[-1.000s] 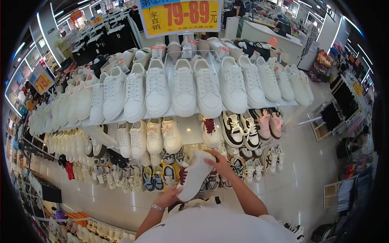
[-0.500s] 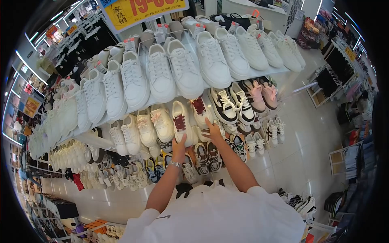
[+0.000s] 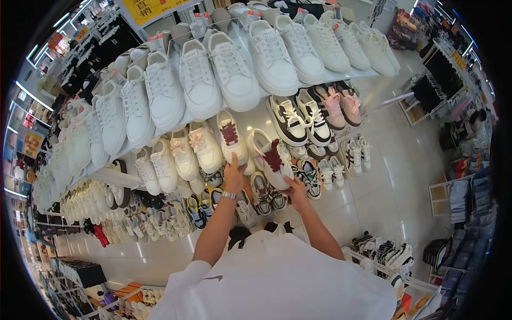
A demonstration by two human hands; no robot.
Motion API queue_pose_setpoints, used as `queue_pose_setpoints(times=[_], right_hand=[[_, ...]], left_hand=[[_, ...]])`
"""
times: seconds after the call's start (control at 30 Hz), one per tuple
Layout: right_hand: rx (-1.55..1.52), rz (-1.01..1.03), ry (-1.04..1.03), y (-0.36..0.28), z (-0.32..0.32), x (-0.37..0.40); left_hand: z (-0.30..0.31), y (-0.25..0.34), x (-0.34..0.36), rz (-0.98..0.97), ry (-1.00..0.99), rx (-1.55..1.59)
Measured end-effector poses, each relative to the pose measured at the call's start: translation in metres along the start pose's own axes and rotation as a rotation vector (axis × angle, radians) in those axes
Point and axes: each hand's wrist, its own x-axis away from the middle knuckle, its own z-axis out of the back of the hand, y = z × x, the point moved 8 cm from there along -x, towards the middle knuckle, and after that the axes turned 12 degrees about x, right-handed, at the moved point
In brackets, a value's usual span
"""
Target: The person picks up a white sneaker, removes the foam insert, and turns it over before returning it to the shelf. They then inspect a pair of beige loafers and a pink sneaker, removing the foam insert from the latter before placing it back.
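Observation:
A cream sneaker with dark red laces (image 3: pixel 230 134) sits on the lower shelf, toe towards me. My left hand (image 3: pixel 233 176) grips it at the toe; a metal watch is on that wrist. The matching right sneaker (image 3: pixel 272 160) is pulled out nearer to me and tilted. My right hand (image 3: pixel 296 191) has it by the toe end, thumb on top; the fingers underneath are partly hidden. On either side stand cream sneakers with pale pink bows (image 3: pixel 205 145) and black-and-white sneakers (image 3: pixel 288 121).
White sneakers (image 3: pixel 233 69) line the upper shelf just above the hands. More pairs, such as brown-and-white sneakers (image 3: pixel 261 193), stand on lower levels. A yellow price sign (image 3: pixel 152 10) hangs at the top. Behind me is another shoe rack (image 3: pixel 381 261); clothes racks (image 3: pixel 440 88) stand right.
My right hand has drawn the right red-laced sneaker off its place, towards me, turning it at an angle. My left hand stays at the left sneaker's toe. The view has shifted slightly.

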Motion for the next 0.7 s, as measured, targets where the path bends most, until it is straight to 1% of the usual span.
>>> queue_pose_setpoints(times=[0.07,0.1,0.17,0.2,0.27,0.3,0.37,0.43,0.47,0.5,0.53,0.57,0.63,0.67,0.7], right_hand=[[0.031,0.043,-0.047,-0.014,0.026,0.019],[0.048,0.061,-0.07,-0.021,0.038,0.03],[-0.009,0.117,-0.181,-0.045,0.052,0.04],[-0.038,0.148,-0.237,-0.059,0.052,0.042],[-0.115,0.075,-0.259,-0.079,0.039,0.042],[-0.153,0.038,-0.274,-0.084,0.032,0.037],[-0.069,0.048,-0.272,-0.085,0.022,0.018],[0.064,0.049,-0.254,-0.086,0.01,0.006],[0.149,0.044,-0.23,-0.087,0.005,0.004],[0.235,0.036,-0.206,-0.084,0.001,0.003],[0.181,0.052,-0.169,-0.078,-0.001,-0.003],[0.128,0.07,-0.134,-0.072,-0.002,-0.008],[-0.015,0.091,-0.012,-0.088,-0.021,0.009],[-0.087,0.068,0.086,-0.096,-0.028,0.021],[-0.094,0.069,0.072,-0.092,-0.025,0.023]], left_hand=[[0.006,-0.003,0.022,0.104,-0.062,0.006],[0.006,-0.02,0.039,0.365,-0.11,0.04],[-0.005,-0.041,0.09,0.887,-0.198,0.113],[-0.024,-0.038,0.11,0.91,-0.306,0.102],[-0.063,-0.038,0.15,0.949,-0.523,0.079],[-0.072,-0.042,0.162,1.024,-0.546,0.234],[-0.086,-0.043,0.18,1.152,-0.586,0.554],[-0.082,-0.041,0.177,1.069,-0.502,0.551],[-0.069,-0.036,0.168,0.933,-0.395,0.386],[-0.062,-0.027,0.168,0.876,-0.341,0.299],[-0.054,-0.018,0.169,0.823,-0.286,0.207],[-0.044,-0.016,0.167,0.812,-0.294,0.17],[-0.021,-0.015,0.164,0.795,-0.307,0.097],[-0.026,-0.005,0.165,0.775,-0.311,0.11],[-0.024,0.003,0.163,0.695,-0.315,0.096]])
